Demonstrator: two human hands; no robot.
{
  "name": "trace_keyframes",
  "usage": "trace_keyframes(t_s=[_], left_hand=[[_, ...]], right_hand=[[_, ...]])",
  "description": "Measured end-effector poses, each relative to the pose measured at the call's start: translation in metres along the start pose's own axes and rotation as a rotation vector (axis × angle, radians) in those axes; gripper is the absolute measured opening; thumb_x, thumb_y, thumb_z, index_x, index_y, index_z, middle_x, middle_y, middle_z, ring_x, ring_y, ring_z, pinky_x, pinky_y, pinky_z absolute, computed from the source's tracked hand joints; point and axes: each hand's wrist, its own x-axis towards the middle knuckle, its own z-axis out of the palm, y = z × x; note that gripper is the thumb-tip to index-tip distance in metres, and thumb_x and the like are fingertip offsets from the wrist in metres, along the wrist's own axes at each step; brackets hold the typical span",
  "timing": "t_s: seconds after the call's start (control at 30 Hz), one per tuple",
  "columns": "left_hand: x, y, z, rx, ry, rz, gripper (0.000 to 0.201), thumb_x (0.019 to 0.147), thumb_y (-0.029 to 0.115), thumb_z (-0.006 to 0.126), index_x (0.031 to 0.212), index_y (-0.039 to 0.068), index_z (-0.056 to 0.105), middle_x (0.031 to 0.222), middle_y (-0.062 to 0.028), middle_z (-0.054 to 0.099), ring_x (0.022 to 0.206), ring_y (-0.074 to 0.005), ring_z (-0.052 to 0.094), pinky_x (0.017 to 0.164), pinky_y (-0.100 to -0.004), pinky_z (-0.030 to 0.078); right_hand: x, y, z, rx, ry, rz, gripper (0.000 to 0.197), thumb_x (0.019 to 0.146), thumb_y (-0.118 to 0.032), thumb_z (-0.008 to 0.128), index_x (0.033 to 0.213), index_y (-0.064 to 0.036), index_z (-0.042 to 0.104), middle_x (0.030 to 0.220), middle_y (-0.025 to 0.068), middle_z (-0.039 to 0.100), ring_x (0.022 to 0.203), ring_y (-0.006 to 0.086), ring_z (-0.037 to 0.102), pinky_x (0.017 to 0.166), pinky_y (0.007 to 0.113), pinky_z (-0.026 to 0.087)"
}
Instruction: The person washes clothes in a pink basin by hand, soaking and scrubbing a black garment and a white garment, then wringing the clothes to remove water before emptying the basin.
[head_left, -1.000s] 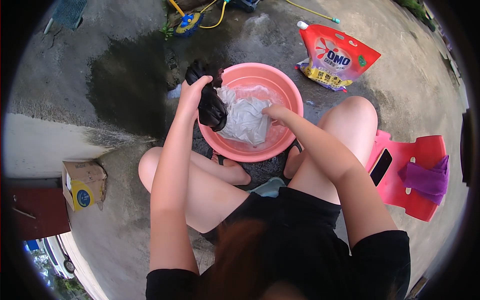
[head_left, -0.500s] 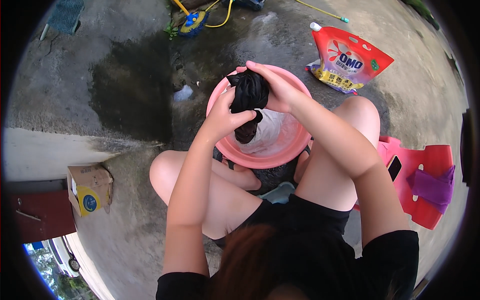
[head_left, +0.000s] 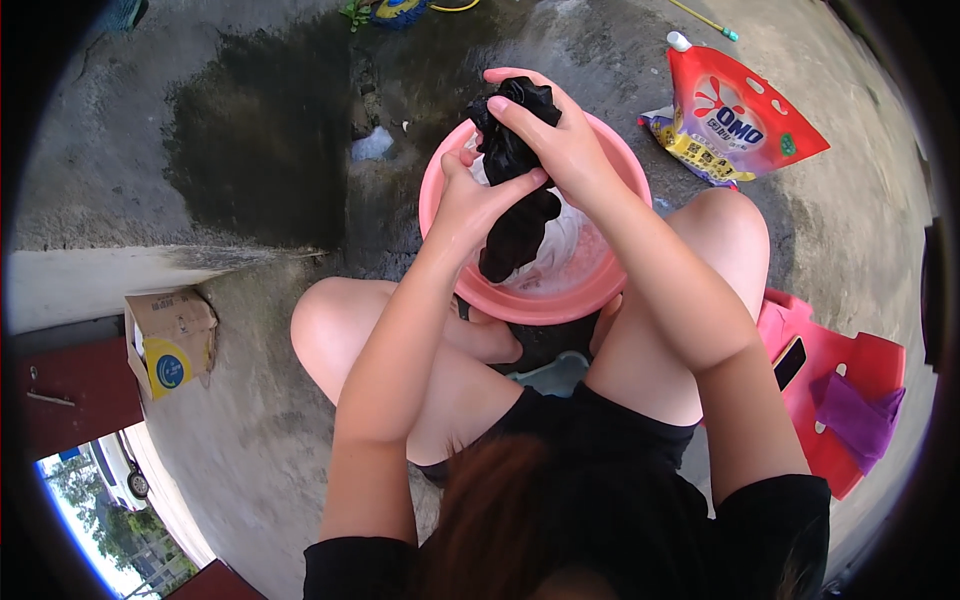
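Observation:
Above a pink basin [head_left: 520,306] I hold a wet, bunched black cloth [head_left: 514,238], its kind of garment not readable. My left hand [head_left: 478,198] is closed on its middle from the near left side, thumb across it. Higher up, my right hand [head_left: 560,140] grips the top end, thumb in front and a finger behind. The lower end of the cloth hangs down into the basin. Beneath it in the basin lie a pale whitish cloth [head_left: 560,238] and cloudy water, partly hidden by my hands.
A red detergent pouch [head_left: 740,118] with a white cap stands right of the basin. At the right, a red plastic stool [head_left: 800,318] carries a phone [head_left: 790,362] and a purple cloth [head_left: 858,418]. A cardboard box [head_left: 178,335] stands far left. A light blue piece [head_left: 552,374] shows between my legs.
Both hands have lifted the black cloth a little, and its lower end hangs longer. My right thumb has come round to its front. The whole view has shifted slightly.

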Motion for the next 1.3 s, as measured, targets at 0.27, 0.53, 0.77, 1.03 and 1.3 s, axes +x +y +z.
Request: trace_keyframes(t_s=[0.27,0.53,0.77,1.03,1.3], left_hand=[[0.004,-0.003,0.001,-0.044,-0.373,-0.029,0.025,0.068,0.010,0.069,0.089,0.001,0.058,0.072,-0.0037,0.059,0.074,-0.0155,0.059,0.068,-0.0274,0.046],[0.000,-0.026,0.020,0.034,-0.326,0.029,0.038,0.068,0.015,0.066,0.101,0.000,0.053,0.089,-0.0058,0.059,0.083,-0.0148,0.056,0.072,-0.0289,0.044],[0.004,-0.027,0.023,0.009,-0.346,0.123,0.029,0.068,0.011,0.063,0.094,0.002,0.052,0.083,-0.0021,0.055,0.074,-0.0105,0.052,0.062,-0.0251,0.041],[-0.005,-0.020,0.010,-0.066,-0.261,0.109,0.033,0.066,0.019,0.064,0.091,-0.003,0.059,0.084,-0.0080,0.060,0.080,-0.0164,0.056,0.071,-0.0276,0.043],[-0.002,0.005,-0.032,-0.080,0.042,0.357,0.036,0.076,0.032,0.066,0.091,0.000,0.057,0.083,-0.0051,0.060,0.075,-0.0128,0.056,0.067,-0.0268,0.045]], right_hand=[[-0.001,0.009,0.000,-0.041,-0.041,0.166,0.030,0.085,-0.032,0.056,0.078,-0.0024,0.055,0.069,0.0058,0.058,0.062,0.0126,0.055,0.058,0.025,0.046],[-0.005,0.009,-0.003,0.017,0.049,0.294,0.034,0.084,-0.034,0.056,0.069,-0.0044,0.049,0.056,0.0057,0.049,0.043,0.0142,0.046,0.042,0.027,0.038],[-0.003,0.017,-0.008,0.187,0.088,0.335,0.032,0.082,-0.032,0.057,0.066,-0.0056,0.049,0.048,0.0059,0.046,0.037,0.0145,0.042,0.038,0.026,0.034],[-0.002,0.022,-0.016,-0.154,-0.042,0.290,0.037,0.087,-0.034,0.050,0.101,-0.0007,0.053,0.086,0.0122,0.058,0.076,0.0207,0.059,0.069,0.030,0.047],[-0.009,0.021,-0.022,-0.615,-0.649,0.464,0.090,0.072,-0.044,0.065,0.137,-0.0010,0.020,0.134,0.0171,0.034,0.127,0.0238,0.031,0.102,0.033,0.026]])
